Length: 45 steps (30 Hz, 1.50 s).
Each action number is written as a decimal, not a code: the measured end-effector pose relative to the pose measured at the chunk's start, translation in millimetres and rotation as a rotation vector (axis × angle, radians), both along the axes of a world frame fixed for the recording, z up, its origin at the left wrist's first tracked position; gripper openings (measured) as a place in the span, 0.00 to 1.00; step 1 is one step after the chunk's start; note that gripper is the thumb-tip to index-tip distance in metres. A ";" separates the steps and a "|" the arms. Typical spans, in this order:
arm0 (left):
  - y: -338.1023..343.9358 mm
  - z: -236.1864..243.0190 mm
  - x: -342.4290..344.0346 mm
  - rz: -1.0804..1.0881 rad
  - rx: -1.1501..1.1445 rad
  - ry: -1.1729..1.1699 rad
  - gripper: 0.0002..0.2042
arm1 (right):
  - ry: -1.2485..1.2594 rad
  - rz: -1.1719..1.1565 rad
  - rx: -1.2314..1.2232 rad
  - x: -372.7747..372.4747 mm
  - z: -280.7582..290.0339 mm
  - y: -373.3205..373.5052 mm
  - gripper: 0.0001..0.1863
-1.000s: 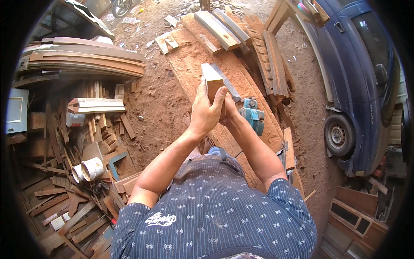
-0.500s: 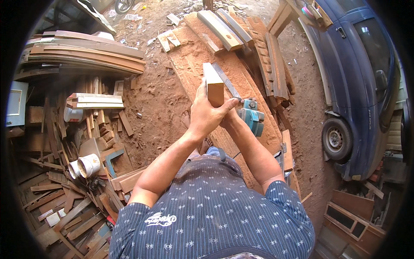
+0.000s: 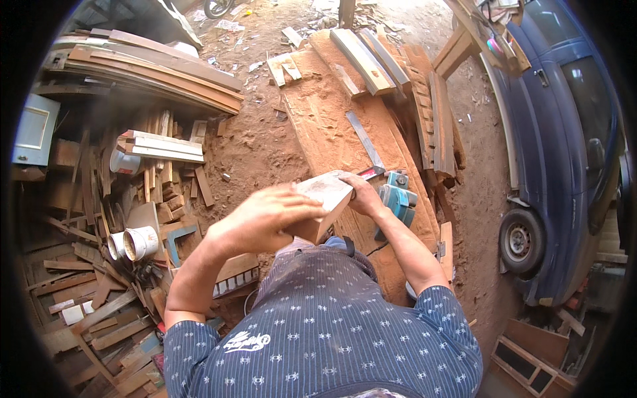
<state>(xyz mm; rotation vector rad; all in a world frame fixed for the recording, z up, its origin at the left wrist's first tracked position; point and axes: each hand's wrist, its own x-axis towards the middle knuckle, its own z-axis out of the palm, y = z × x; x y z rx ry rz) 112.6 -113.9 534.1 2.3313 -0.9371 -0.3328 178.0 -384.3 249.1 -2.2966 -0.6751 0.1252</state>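
A short, thick wooden block is held tilted in front of my waist, above the near part of the sawdust-covered bench. My right hand is closed around its far right end. My left hand is slightly blurred, with fingers stretched out over the block's left side; whether the palm touches is hard to see. Just beyond my right hand lies a try square with a long metal blade and a dark and red handle. A teal electric planer sits on the bench beside my right forearm.
Thick planks lie at the far end of the plank bench. Notched timbers run along its right side. Stacked boards, offcuts and white buckets fill the left. A blue vehicle stands to the right.
The block has come nearer my body and turned over to a tilt. My left hand has gone from gripping its side to lying outstretched over it. The try square shows more fully.
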 end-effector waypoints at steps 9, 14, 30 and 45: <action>12.1 -178.9 45.2 1.156 -0.613 0.332 0.51 | 0.071 -0.294 0.127 34.4 116.7 51.4 0.27; -71.4 -248.9 22.8 0.888 -1.295 1.370 0.35 | 0.357 -0.368 -0.065 104.9 141.5 87.4 0.32; -81.2 -185.4 107.8 0.593 -1.927 1.205 0.36 | 0.152 -0.206 0.539 39.7 140.8 94.8 0.45; -85.9 -181.6 108.7 0.567 -1.890 1.243 0.32 | 0.170 -0.240 0.534 44.6 142.5 93.3 0.45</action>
